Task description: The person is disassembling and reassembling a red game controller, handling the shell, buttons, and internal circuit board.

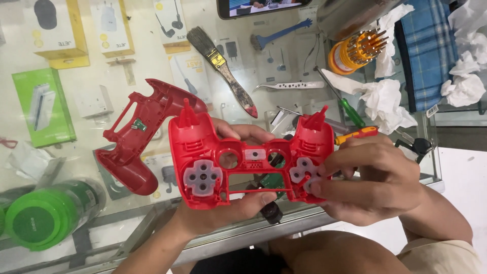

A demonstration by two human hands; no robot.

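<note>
I hold a red game controller front shell (251, 157), inner side up, over a glass counter. My left hand (223, 210) grips its lower left edge, with fingers showing behind the top. My right hand (375, 177) holds the right side, fingertips pressing on a translucent rubber button pad (303, 171). A second rubber pad (202, 176) sits in the left cross-shaped recess. A green circuit board (270, 181) shows through the shell's lower opening. The red back shell (134, 137) lies on the glass to the left.
On the counter lie a worn paintbrush (223, 68), tweezers (291, 86), a green-handled screwdriver (345, 104), an orange screwdriver bit set (355, 50), crumpled tissues (390, 99), a blue pry tool (279, 35) and a green round speaker (43, 213). Boxed accessories show beneath the glass.
</note>
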